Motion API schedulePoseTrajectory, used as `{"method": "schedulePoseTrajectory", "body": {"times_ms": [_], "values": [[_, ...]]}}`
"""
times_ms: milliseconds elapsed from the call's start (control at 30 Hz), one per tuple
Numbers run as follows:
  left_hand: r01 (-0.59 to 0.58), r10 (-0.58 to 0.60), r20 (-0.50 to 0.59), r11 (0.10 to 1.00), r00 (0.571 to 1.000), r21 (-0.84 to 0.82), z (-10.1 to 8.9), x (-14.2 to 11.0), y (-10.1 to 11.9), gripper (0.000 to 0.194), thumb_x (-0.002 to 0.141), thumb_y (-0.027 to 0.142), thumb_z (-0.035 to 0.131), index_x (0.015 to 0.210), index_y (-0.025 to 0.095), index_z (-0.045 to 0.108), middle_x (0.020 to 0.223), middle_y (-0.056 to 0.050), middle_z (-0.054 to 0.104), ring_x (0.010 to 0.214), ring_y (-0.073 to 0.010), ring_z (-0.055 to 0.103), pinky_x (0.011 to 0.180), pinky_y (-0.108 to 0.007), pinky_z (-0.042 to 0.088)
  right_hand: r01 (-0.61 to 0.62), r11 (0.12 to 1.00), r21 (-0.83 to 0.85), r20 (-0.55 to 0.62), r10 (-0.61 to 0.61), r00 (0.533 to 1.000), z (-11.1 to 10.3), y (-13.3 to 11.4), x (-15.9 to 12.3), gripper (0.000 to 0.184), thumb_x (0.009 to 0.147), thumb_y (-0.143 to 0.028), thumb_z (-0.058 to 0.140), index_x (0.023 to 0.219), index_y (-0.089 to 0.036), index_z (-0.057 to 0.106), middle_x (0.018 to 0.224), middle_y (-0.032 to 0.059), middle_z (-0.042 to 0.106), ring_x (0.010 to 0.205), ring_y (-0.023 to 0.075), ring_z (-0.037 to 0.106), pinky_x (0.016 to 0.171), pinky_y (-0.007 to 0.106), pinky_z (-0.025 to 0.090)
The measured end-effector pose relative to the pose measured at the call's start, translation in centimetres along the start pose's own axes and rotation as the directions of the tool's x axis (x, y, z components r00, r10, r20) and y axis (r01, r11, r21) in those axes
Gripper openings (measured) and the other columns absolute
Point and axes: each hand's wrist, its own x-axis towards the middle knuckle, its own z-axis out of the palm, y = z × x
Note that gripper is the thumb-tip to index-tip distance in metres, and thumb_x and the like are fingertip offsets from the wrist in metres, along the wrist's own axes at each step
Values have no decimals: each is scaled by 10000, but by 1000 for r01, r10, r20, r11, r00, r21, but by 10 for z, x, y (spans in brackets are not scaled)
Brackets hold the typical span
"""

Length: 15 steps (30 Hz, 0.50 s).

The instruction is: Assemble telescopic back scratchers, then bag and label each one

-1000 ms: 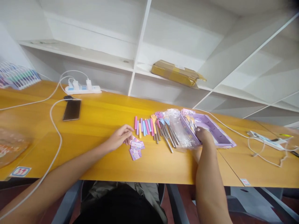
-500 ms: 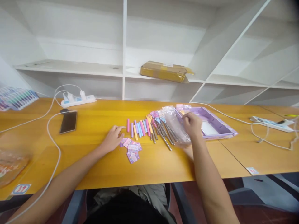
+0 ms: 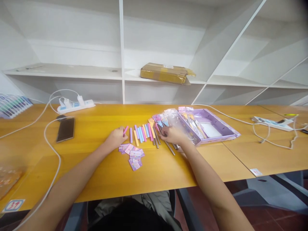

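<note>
Noted at left hand [image 3: 116, 138]: fingers closed in a pinch on pink tube [image 3: 125, 130], tilted, just beside row of pastel tubes [image 3: 141, 132] on wooden table [image 3: 101, 179]. Noted at right hand [image 3: 172, 134]: fingers curled down over metal rods [image 3: 169, 147], near colourful claw heads [image 3: 158, 119]. Grasped or merely touched there — cannot tell, with fingertips largely hidden and possibly around a single rod. Found below the row: overlapping cards [image 3: 135, 154], near left hand. Found beyond right hand: clear wrapping [image 3: 172, 117] against purple tray [image 3: 216, 140], with packed pieces [image 3: 193, 123] inside.

For sound handling: hold the tube lightly near one end — leaving the other end exposed. Separate any rod from the bunch by its shaft, clear of neighbouring claws. Avoid sweeping the cards with the left wrist.
</note>
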Motion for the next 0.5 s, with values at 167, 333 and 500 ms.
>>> {"method": "schedulePoseTrajectory", "body": {"times_ms": [167, 333, 500], "values": [[-23, 24, 18, 998, 1000, -65, -8, -4, 2, 158, 916, 207, 586, 1036, 181, 684, 821, -94, 717, 750, -259, 700, 704, -334, 472, -73, 997, 10, 0, 73, 997, 1, -4, 2, 189, 883, -337, 648, 740, -215, 634, 753, 53, 714, 651, 175, 564, 643, 300, 325], [-29, 30, 5, 980, 1000, -197, -2, -6, 6, 200, 910, 219, 634, 1105, 188, 664, 785, -61, 709, 696, -221, 679, 642, -306, 449, -108, 993, 49, -23, 109, 994, 4, -9, 4, 166, 819, -309, 675, 701, -212, 611, 670, 36, 669, 593, 167, 517, 603, 305, 315], [14, -9, 17, 942, 1000, -337, -5, -14, 3, 281, 989, 198, 495, 1254, 171, 588, 691, -19, 671, 540, -184, 613, 547, -285, 412, -143, 968, 205, -74, 161, 984, -12, 2, 5, 264, 838, -367, 614, 641, -225, 511, 553, -3, 545, 543, 147, 446, 552, 296, 316]]}}
